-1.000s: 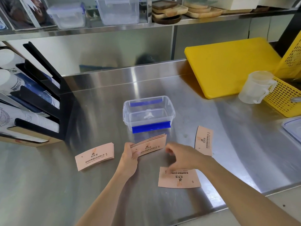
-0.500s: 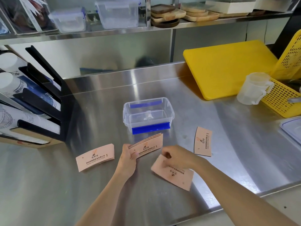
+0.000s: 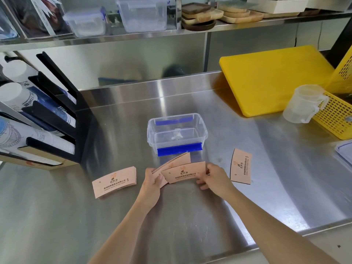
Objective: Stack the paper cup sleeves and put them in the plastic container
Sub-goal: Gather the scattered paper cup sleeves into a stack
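Sleeves point(image 3: 174, 162) sit bunched in the left hand point(image 3: 154, 181), just in front of the clear box point(image 3: 176, 130). One sleeve point(image 3: 183, 172) is pinched by the right hand point(image 3: 214, 178) and lies over the bunch.

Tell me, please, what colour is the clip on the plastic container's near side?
Blue; the clip shows clearly in the head view.

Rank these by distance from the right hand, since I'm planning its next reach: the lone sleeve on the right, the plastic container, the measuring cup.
From the right hand:
1. Lone sleeve, flat on the counter just to its right.
2. Plastic container, behind the hands, centre counter.
3. Measuring cup, far right by the yellow basket.
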A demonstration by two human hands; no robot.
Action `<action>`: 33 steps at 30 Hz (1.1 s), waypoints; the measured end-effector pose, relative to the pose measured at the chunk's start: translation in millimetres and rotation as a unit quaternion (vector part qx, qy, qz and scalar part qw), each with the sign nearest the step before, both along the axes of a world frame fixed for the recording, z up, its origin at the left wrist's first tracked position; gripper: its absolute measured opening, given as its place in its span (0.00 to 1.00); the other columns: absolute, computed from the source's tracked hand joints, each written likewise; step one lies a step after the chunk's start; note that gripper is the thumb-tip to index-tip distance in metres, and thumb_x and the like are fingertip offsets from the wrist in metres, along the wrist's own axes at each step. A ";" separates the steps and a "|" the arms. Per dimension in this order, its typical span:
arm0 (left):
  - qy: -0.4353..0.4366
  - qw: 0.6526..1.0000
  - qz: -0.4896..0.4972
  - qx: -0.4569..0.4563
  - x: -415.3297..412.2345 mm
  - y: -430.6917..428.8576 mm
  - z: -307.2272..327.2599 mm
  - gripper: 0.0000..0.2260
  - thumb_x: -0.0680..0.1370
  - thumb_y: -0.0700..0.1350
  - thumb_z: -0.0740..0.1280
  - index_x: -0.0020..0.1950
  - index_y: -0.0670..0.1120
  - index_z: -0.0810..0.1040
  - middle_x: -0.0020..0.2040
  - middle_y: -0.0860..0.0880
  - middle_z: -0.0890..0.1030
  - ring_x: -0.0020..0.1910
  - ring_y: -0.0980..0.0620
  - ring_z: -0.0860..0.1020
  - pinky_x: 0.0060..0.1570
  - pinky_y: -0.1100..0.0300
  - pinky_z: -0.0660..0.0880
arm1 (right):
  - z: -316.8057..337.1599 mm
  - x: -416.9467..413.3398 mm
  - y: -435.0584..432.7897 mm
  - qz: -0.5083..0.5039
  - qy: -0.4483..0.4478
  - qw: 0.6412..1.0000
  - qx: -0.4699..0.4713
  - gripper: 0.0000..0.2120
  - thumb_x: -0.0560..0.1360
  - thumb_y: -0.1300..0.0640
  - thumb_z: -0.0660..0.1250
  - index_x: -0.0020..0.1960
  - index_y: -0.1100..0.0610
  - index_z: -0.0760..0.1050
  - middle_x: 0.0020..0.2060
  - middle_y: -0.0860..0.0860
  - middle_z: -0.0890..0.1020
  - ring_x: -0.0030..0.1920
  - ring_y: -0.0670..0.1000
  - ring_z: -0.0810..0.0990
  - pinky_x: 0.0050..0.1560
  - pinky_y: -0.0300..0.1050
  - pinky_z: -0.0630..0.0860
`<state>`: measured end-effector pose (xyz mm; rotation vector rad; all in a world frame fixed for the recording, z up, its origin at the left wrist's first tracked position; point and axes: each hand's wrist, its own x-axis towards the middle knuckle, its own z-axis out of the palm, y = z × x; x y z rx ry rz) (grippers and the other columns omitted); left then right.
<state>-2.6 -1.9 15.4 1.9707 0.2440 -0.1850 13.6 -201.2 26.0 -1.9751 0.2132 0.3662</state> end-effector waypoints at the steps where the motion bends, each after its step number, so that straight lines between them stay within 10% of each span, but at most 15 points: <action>1: 0.001 1.000 -0.003 -0.004 0.6 0.5 -1.7 0.02 0.80 0.41 0.54 0.52 0.45 0.63 0.50 0.48 0.74 0.50 0.50 0.71 0.43 0.62 0.67 | -2.4 0.4 0.9 0.015 -0.011 0.998 -0.059 0.09 0.74 0.60 0.65 0.53 0.60 0.75 0.45 0.56 0.81 0.40 0.54 0.80 0.43 0.52 0.81; 9: -0.008 0.997 -0.071 0.028 -2.2 5.9 -0.8 0.02 0.81 0.42 0.53 0.52 0.44 0.61 0.50 0.48 0.75 0.49 0.51 0.71 0.43 0.71 0.67 | 6.3 6.6 8.1 0.088 -0.012 0.971 -0.220 0.24 0.75 0.49 0.64 0.67 0.55 0.60 0.59 0.56 0.78 0.54 0.58 0.79 0.54 0.54 0.77; 13: -0.002 0.993 -0.110 0.045 0.2 11.0 -8.1 0.06 0.81 0.44 0.52 0.47 0.54 0.62 0.52 0.49 0.76 0.53 0.47 0.71 0.55 0.56 0.68 | 13.2 10.0 3.6 0.118 -0.011 0.976 -0.184 0.38 0.74 0.49 0.66 0.73 0.43 0.45 0.61 0.51 0.76 0.53 0.59 0.81 0.53 0.53 0.78; 20: 0.061 0.985 -0.154 0.044 0.8 1.1 -3.6 0.09 0.72 0.57 0.59 0.48 0.64 0.59 0.60 0.49 0.74 0.61 0.45 0.69 0.64 0.48 0.68 | -3.0 17.5 -8.2 0.091 -0.019 0.988 -0.121 0.21 0.71 0.48 0.68 0.62 0.50 0.69 0.57 0.51 0.80 0.54 0.52 0.78 0.58 0.49 0.75; 29: 0.007 0.993 -0.103 0.062 14.1 -16.7 -10.6 0.08 0.79 0.43 0.58 0.52 0.52 0.60 0.56 0.46 0.75 0.56 0.44 0.71 0.56 0.54 0.68 | -1.8 17.7 -28.1 0.065 -0.064 0.988 -0.127 0.13 0.69 0.51 0.71 0.50 0.50 0.71 0.41 0.41 0.76 0.44 0.46 0.75 0.42 0.39 0.70; 33: 0.001 0.993 -0.097 0.063 19.8 -21.5 -11.6 0.08 0.79 0.43 0.58 0.53 0.51 0.59 0.57 0.46 0.74 0.59 0.44 0.70 0.61 0.51 0.67 | -4.5 36.3 -62.3 0.021 -0.116 0.970 -0.214 0.23 0.68 0.57 0.71 0.61 0.51 0.70 0.60 0.49 0.74 0.61 0.54 0.72 0.61 0.47 0.65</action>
